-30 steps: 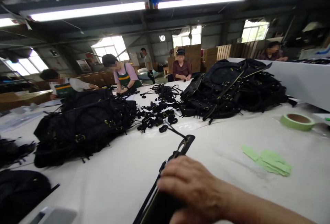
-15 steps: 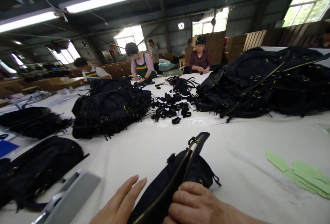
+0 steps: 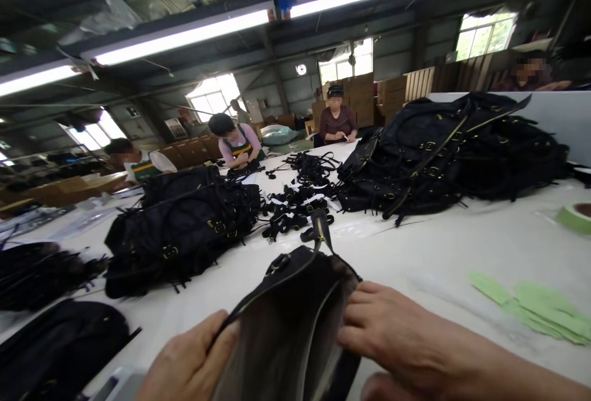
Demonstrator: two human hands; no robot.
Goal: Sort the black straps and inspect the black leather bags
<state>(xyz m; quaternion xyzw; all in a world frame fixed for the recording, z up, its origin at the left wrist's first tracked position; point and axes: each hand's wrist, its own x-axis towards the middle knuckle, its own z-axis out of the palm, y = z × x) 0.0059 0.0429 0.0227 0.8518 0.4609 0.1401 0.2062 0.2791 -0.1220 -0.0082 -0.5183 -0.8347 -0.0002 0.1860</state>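
A black zippered bag (image 3: 295, 265) stands in front of me on the white table, its mouth spread wide and a grey lining showing inside. My left hand (image 3: 189, 358) grips the bag's left edge, thumb on the inner side. On the opposite edge, the fingers of my right hand (image 3: 383, 321) are closed over the rim. The zipper end tab (image 3: 321, 228) sticks up at the far end of the opening. The bag's bottom is hidden from view.
Piles of black bags lie at the left (image 3: 184, 228) and right (image 3: 443, 154). Between them is a heap of black straps (image 3: 300, 198). Green pieces (image 3: 530, 308) and a tape roll (image 3: 577, 219) are on the right. Several people work across the table.
The bag's mouth has been pulled wide apart. My left hand, outstretched beside the bag before, now holds its left edge. The view has shifted, moving the surroundings.
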